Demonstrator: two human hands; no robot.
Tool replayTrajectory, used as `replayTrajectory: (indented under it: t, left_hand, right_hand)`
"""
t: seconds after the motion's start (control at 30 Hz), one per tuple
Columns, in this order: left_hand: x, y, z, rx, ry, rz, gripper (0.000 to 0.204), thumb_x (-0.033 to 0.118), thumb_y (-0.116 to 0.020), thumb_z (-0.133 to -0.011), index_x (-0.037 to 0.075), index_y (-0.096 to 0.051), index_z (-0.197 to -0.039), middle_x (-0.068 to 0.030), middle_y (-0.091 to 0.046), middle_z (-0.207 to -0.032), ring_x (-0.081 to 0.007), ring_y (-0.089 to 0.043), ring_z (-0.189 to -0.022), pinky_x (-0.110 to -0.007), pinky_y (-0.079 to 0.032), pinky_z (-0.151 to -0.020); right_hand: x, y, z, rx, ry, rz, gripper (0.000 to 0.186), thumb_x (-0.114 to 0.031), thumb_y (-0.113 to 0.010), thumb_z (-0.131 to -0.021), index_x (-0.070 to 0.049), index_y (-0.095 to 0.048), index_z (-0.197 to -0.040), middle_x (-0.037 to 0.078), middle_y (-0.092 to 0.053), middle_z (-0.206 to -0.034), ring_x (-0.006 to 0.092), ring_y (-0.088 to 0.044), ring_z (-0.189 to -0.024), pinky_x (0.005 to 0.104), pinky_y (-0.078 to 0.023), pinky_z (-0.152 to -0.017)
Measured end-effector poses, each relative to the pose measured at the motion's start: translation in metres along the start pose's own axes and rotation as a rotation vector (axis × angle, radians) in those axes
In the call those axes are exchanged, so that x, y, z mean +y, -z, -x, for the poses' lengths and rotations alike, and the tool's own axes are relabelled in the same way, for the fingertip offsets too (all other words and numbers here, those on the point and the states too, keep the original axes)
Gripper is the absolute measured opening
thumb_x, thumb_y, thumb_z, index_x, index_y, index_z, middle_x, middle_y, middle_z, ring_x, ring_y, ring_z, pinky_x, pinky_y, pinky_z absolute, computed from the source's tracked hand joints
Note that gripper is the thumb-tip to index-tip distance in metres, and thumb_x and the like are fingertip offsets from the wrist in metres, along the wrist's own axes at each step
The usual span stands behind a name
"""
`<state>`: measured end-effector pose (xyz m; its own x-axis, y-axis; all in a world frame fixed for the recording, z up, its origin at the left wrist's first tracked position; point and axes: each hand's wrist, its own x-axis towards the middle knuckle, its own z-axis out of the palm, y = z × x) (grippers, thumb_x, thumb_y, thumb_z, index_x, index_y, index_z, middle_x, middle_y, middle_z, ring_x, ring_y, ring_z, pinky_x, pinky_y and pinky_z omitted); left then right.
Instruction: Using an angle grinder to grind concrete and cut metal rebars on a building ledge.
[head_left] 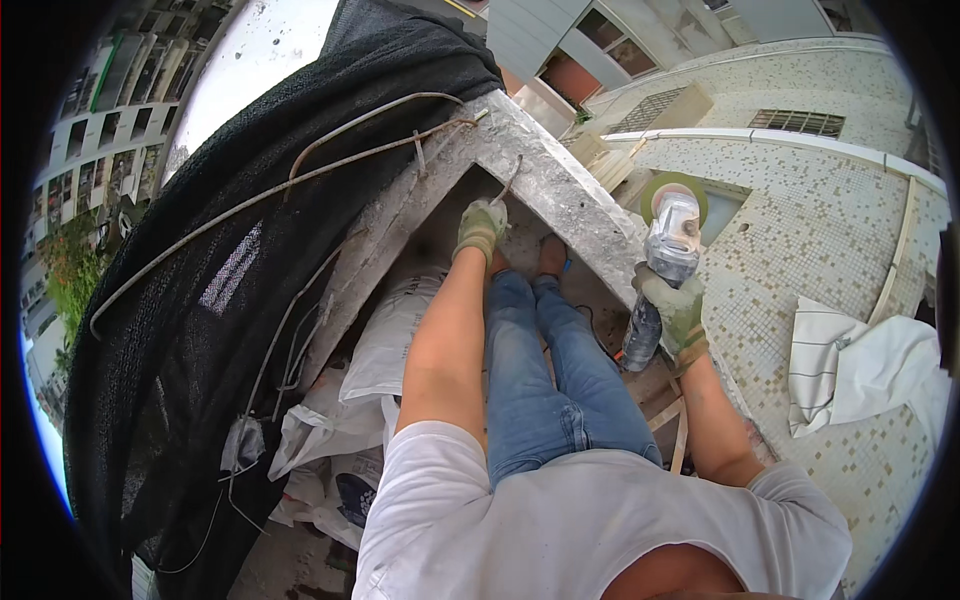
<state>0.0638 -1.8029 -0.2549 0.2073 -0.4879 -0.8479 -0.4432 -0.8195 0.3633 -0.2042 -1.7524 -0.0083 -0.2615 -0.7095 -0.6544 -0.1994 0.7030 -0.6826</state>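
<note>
My left hand (482,226), in a pale green work glove, is closed at the inner edge of a rough concrete ledge (580,190). Its fingers grip the lower end of a short, bent rusty steel bar (514,178) that sticks up by the ledge. Off to the right, my gloved right hand (676,308) is wrapped round the body of a dusty grey angle grinder (674,244). The grinder points away from me, with its round greenish disc (697,196) at the far end, apart from the bar. Whether the disc spins cannot be made out.
Black netting (190,290) drapes over the left side, with a long bent steel rod (250,205) across it. White sacks (385,335) lie left of my legs. At right is a tiled wall (770,240) with white cloth (870,370). Buildings (130,110) stand beyond.
</note>
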Motion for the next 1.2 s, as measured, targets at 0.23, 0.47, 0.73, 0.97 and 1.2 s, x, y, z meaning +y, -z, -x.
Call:
replayTrajectory:
  t: [0.23,0.47,0.73,0.97,1.2]
  left_hand:
    - [0.002,-0.005,-0.014,-0.097,0.092,0.049,0.039,0.035,-0.051,-0.09,0.007,-0.071,-0.109,-0.0223,-0.069,-0.108,-0.0374,-0.067,-0.104,-0.045,-0.053,-0.088]
    - [0.009,-0.005,0.007,-0.14,0.038,0.058,0.025,0.026,-0.064,-0.087,0.009,-0.074,-0.102,-0.0156,-0.071,-0.109,-0.0277,-0.069,-0.102,-0.041,-0.055,-0.085]
    - [-0.052,0.0,0.178,0.071,-0.017,-0.08,0.029,0.026,-0.05,-0.092,0.009,-0.066,-0.11,-0.0205,-0.071,-0.099,-0.036,-0.069,-0.095,-0.047,-0.052,-0.086]
    - [-0.226,-0.048,0.298,0.079,0.284,-0.209,0.036,0.02,-0.043,-0.091,0.005,-0.066,-0.114,-0.0235,-0.068,-0.113,-0.0388,-0.065,-0.107,-0.048,-0.05,-0.093]
    - [-0.421,-0.089,0.471,0.152,0.873,-0.061,0.029,0.019,-0.061,-0.086,0.004,-0.066,-0.11,-0.0241,-0.067,-0.115,-0.0373,-0.066,-0.108,-0.047,-0.053,-0.09]
  right_hand:
    - [0.003,0.008,-0.003,-0.016,0.022,-0.009,0.027,-0.009,-0.072,-0.079,0.003,-0.065,-0.103,0.009,-0.068,-0.09,0.018,-0.066,-0.075,0.03,-0.052,-0.069]
    - [0.008,0.004,0.001,-0.101,0.014,-0.109,0.028,-0.008,-0.069,-0.085,0.003,-0.061,-0.11,0.011,-0.067,-0.096,0.0197,-0.066,-0.08,0.0317,-0.054,-0.076]
    - [-0.016,0.0,0.022,-0.134,0.045,-0.163,0.031,-0.012,-0.072,-0.082,0.003,-0.062,-0.106,0.008,-0.063,-0.095,0.0168,-0.062,-0.077,0.0284,-0.052,-0.074]
    - [-0.032,-0.002,0.031,-0.251,0.157,0.032,0.027,-0.014,-0.074,-0.081,0.005,-0.067,-0.098,0.005,-0.063,-0.085,0.0153,-0.062,-0.073,0.0267,-0.051,-0.069]
    - [-0.034,-0.018,0.044,-0.387,0.118,0.154,0.02,-0.013,-0.075,-0.078,-0.001,-0.067,-0.092,0.004,-0.064,-0.079,0.0151,-0.063,-0.068,0.0283,-0.049,-0.063]
